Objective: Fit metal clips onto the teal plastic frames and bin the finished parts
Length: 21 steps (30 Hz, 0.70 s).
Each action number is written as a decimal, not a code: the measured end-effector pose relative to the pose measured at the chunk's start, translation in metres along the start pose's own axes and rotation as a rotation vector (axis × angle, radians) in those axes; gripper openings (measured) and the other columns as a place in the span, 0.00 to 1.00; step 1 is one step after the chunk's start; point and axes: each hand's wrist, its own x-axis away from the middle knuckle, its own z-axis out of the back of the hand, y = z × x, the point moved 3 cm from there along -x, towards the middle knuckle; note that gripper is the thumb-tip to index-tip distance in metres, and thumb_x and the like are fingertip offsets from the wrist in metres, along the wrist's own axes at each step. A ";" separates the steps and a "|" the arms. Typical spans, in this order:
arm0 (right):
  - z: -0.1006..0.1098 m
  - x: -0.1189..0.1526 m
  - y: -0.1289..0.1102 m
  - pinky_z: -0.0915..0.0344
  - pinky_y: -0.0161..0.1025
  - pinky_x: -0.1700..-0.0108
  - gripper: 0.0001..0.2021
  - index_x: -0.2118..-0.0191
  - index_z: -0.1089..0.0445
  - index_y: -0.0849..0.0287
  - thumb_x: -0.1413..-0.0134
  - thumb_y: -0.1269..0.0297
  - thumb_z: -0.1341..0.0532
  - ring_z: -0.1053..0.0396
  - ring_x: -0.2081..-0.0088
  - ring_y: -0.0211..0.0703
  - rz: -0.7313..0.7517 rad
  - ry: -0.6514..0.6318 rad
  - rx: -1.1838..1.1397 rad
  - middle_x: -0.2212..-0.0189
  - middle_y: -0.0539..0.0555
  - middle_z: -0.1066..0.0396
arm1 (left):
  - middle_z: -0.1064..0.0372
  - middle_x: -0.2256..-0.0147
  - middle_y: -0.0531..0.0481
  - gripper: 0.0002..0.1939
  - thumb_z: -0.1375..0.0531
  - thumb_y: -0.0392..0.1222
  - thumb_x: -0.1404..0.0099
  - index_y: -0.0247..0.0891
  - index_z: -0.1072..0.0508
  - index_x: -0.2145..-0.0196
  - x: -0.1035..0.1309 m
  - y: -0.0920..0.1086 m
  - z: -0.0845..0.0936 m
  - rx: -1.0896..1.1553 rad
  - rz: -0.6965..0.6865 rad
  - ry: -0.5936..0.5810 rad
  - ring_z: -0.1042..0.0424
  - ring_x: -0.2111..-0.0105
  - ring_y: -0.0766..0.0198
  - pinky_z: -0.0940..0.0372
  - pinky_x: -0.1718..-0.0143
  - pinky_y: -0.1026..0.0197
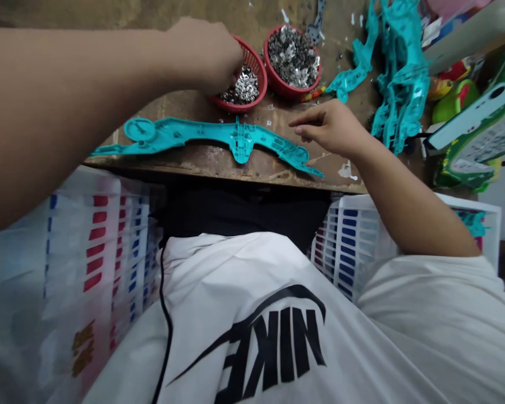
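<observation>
A long teal plastic part (185, 132) lies along the table's near edge. My left hand (210, 59) reaches into a red basket (258, 67) of small shiny metal pieces (246, 85); its fingertips are hidden there. To the right, a second red basket (273, 81) is filled with metal clips (292, 56). My right hand (330, 126) hovers above the table, just beyond the right end of the teal part, with its index finger stretched out, fingers apart and nothing in them.
More teal parts (404, 73) are piled at the right of the wooden table (177, 106), near a green package (488, 134). White plastic crates (357, 224) stand below the table's edge on both sides. A red and yellow tool (313, 94) lies beside the second basket.
</observation>
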 end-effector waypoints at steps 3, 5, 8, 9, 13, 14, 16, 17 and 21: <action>-0.019 -0.006 0.009 0.09 0.63 0.43 0.15 0.54 0.08 0.45 0.39 0.49 0.09 0.11 0.56 0.67 -0.044 -0.089 -0.059 0.68 0.52 0.14 | 0.19 0.28 0.22 0.21 0.37 0.35 0.05 0.16 0.17 0.27 0.001 0.002 0.001 0.029 -0.022 0.065 0.23 0.24 0.09 0.23 0.29 0.12; -0.031 -0.011 0.014 0.07 0.66 0.46 0.19 0.58 0.10 0.45 0.42 0.45 0.07 0.11 0.59 0.68 -0.074 -0.109 -0.134 0.70 0.52 0.16 | 0.20 0.27 0.22 0.22 0.38 0.35 0.06 0.16 0.17 0.25 0.003 0.005 0.003 0.073 -0.034 0.117 0.24 0.23 0.07 0.25 0.29 0.10; -0.043 -0.016 0.017 0.06 0.69 0.49 0.24 0.65 0.16 0.44 0.47 0.38 0.06 0.12 0.61 0.70 -0.085 -0.077 -0.240 0.73 0.54 0.19 | 0.17 0.27 0.30 0.24 0.38 0.33 0.10 0.21 0.15 0.25 0.008 0.010 0.006 0.097 -0.050 0.154 0.27 0.21 0.08 0.27 0.25 0.13; -0.045 -0.017 0.017 0.06 0.70 0.49 0.25 0.67 0.16 0.44 0.48 0.37 0.07 0.12 0.61 0.70 -0.085 -0.065 -0.262 0.73 0.54 0.19 | 0.16 0.28 0.34 0.25 0.39 0.33 0.12 0.22 0.14 0.26 0.010 0.012 0.007 0.090 -0.062 0.156 0.28 0.20 0.10 0.28 0.24 0.14; -0.046 -0.016 0.017 0.07 0.72 0.48 0.23 0.66 0.15 0.43 0.47 0.37 0.09 0.12 0.60 0.72 -0.095 -0.021 -0.270 0.74 0.55 0.21 | 0.14 0.30 0.41 0.29 0.41 0.39 0.15 0.21 0.13 0.27 0.019 0.019 0.011 0.070 -0.090 0.160 0.30 0.20 0.14 0.30 0.22 0.18; -0.045 -0.016 0.016 0.07 0.73 0.48 0.22 0.66 0.15 0.43 0.47 0.38 0.09 0.12 0.60 0.72 -0.096 -0.019 -0.260 0.74 0.55 0.21 | 0.14 0.30 0.42 0.30 0.42 0.40 0.15 0.21 0.13 0.27 0.020 0.020 0.012 0.059 -0.090 0.153 0.30 0.20 0.14 0.30 0.22 0.19; -0.044 -0.014 0.013 0.08 0.73 0.48 0.20 0.65 0.14 0.43 0.47 0.40 0.10 0.12 0.59 0.73 -0.094 -0.026 -0.235 0.74 0.55 0.21 | 0.15 0.31 0.44 0.31 0.43 0.40 0.16 0.22 0.13 0.28 0.022 0.022 0.013 0.033 -0.085 0.127 0.29 0.20 0.14 0.30 0.23 0.20; -0.044 -0.013 0.011 0.08 0.73 0.48 0.18 0.65 0.14 0.42 0.47 0.41 0.10 0.12 0.59 0.74 -0.092 -0.029 -0.215 0.74 0.55 0.20 | 0.15 0.31 0.44 0.30 0.44 0.40 0.17 0.22 0.13 0.30 0.023 0.023 0.014 0.023 -0.084 0.115 0.29 0.20 0.14 0.31 0.23 0.21; -0.042 -0.005 0.001 0.09 0.72 0.42 0.14 0.66 0.13 0.42 0.41 0.44 0.14 0.11 0.54 0.76 -0.072 -0.018 -0.051 0.73 0.55 0.19 | 0.16 0.36 0.48 0.34 0.50 0.45 0.17 0.23 0.12 0.31 0.024 0.024 0.019 0.051 -0.094 0.116 0.29 0.22 0.15 0.32 0.27 0.26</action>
